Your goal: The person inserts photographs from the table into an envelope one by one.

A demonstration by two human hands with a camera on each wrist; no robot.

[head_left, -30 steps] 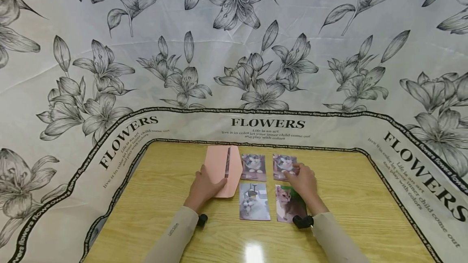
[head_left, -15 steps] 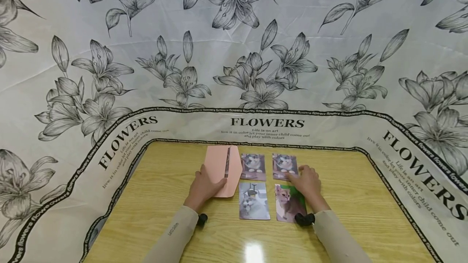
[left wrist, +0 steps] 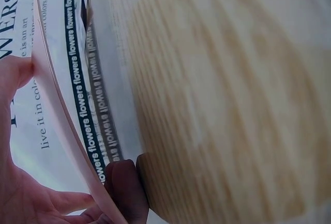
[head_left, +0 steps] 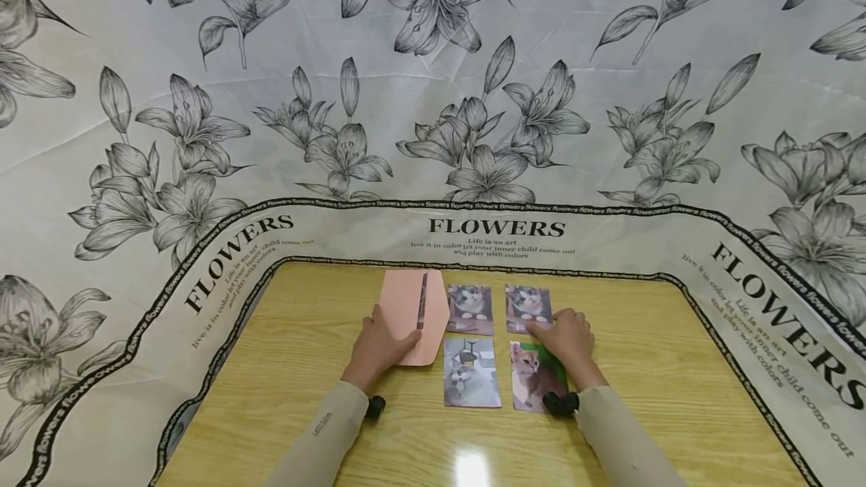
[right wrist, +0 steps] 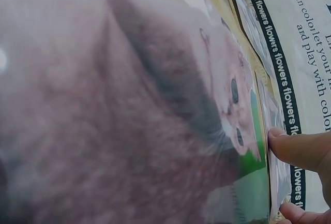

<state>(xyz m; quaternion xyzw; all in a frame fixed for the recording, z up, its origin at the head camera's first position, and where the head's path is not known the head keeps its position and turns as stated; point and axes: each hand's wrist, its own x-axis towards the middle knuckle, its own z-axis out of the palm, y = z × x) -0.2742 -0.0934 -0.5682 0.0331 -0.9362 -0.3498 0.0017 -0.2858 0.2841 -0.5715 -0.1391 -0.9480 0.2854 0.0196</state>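
The left hand [head_left: 380,348] pinches a pink envelope [head_left: 404,303], just left of four cat photos [head_left: 471,378] on the tabletop [head_left: 291,367]; the right hand [head_left: 570,340] touches the far-right photo [head_left: 528,302] with its thumb; whether it grips, I cannot tell.

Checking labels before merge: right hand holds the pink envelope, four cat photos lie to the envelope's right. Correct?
Wrong hand: the left hand holds the envelope, as the head view shows. The four photos do lie to its right.
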